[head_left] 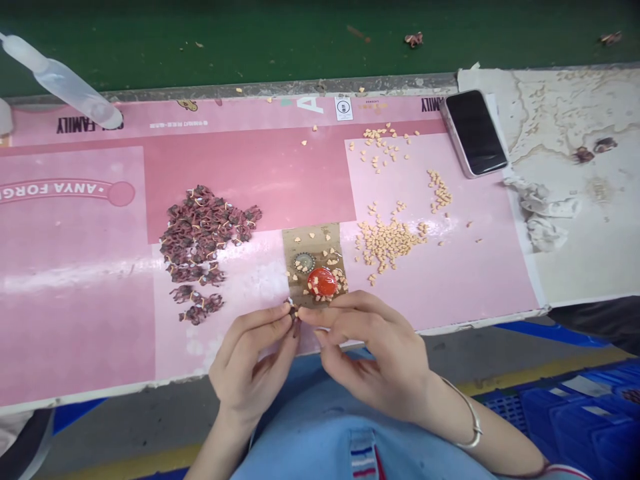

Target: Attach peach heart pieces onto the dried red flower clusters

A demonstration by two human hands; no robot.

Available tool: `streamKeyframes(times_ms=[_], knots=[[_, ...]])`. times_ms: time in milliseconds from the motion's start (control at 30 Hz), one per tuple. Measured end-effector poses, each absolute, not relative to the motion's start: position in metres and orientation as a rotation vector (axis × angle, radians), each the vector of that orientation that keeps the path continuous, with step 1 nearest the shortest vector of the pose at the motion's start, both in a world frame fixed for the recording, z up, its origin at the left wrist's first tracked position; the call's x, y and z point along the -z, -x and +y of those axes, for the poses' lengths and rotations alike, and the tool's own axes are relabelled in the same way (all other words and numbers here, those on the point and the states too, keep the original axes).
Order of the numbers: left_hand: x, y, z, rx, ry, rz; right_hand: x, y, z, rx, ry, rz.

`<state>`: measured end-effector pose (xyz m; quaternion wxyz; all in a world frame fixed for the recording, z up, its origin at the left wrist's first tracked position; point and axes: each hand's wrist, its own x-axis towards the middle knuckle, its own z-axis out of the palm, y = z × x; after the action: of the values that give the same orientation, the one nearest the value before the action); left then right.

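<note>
Where a pink printed sheet (85, 320) covers the desk (280, 87), a loose heap of dark red dried petal-like pieces (203, 247) sits left of centre, and pale tan heart-shaped bits (385, 243) lie scattered to the right. Between them, on a patch of brown tape (313, 240), are a glossy red dome (323, 281), a ridged metal bottle cap (304, 262) and more tan bits. A black-screened phone (475, 133) rests on a stained white sheet (590, 113) beside crumpled tissue (543, 207), and a clear plastic squeeze bottle (60, 83) is cut off at the top left. Below the desk, grey floor shows, with blue crates (575, 420) at lower right. The left hand (250, 360) and right hand (370, 360) (a thin bangle (473, 427) circles the right wrist) meet just in front of the tape, their fingers (280, 320) closed in a pinch on a tiny dark piece (293, 310), mostly hidden by the fingertips.
</note>
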<state>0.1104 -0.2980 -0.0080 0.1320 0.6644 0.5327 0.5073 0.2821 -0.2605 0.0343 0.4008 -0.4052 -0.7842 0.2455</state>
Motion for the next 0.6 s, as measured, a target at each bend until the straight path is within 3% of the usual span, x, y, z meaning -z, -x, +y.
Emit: streamKeyframes(times_ms=[167,300,600], knots=[[0.008,-0.110,-0.294,-1.443,-1.909,1.518,-0.026,-0.308,-0.263,-0.750,1.143,-1.749],[0.006,-0.108,-0.291,-1.409,-1.900,1.510,-0.011,-0.349,-0.263,-0.586,1.408,-1.601],[-0.005,-0.062,-0.283,-1.335,-1.623,1.721,0.022,-0.383,-0.267,-0.360,1.427,-2.125]])
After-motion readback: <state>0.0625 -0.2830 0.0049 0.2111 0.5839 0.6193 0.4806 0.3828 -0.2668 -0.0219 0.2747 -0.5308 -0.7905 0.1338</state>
